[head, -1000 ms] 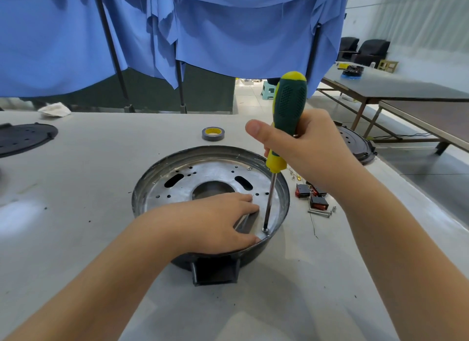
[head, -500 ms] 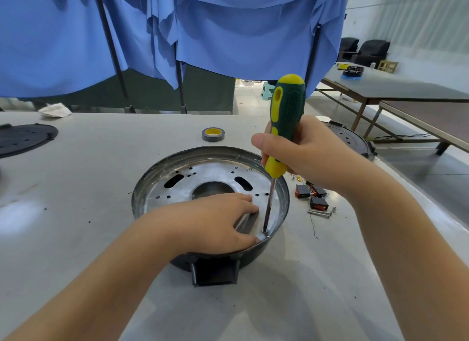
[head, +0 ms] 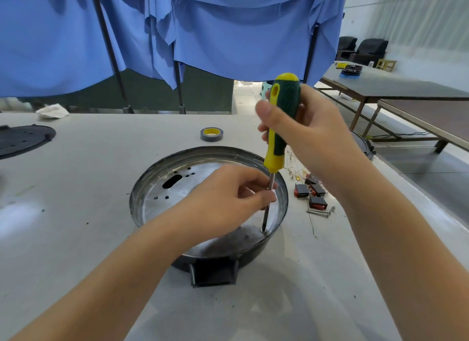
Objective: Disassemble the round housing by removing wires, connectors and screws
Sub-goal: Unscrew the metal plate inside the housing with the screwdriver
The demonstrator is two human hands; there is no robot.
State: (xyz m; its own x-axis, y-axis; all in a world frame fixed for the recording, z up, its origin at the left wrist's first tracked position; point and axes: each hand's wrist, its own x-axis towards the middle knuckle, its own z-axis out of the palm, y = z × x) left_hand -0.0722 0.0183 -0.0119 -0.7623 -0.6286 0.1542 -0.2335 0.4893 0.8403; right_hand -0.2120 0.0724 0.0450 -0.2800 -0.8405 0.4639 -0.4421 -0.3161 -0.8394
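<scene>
Round housing (head: 152, 188): sits on the grey table (head: 88, 239) in front of the person, open side up, its black tab toward the viewer; position unchanged from a second ago.
Screwdriver (head: 283, 117): upright, green-and-yellow handle; tip seated on a screw (head: 264, 230) at the near right of the housing floor.
Right hand (head: 312, 135): wrapped round the handle, thumb across the front.
Left hand (head: 228, 198): a second ago lying flat inside the housing; now raised, fingertips pinching the steel shaft just above the tip.
Meaning of change: judged a switch from bracing the housing to steadying the tool, so turning of this screw looks under way or about to start.
Removed parts: red-and-black switches (head: 311, 194), loose screws (head: 318, 212) and fine wires lie just right of the housing.
Tape roll (head: 212, 134): beyond the housing, apart.
</scene>
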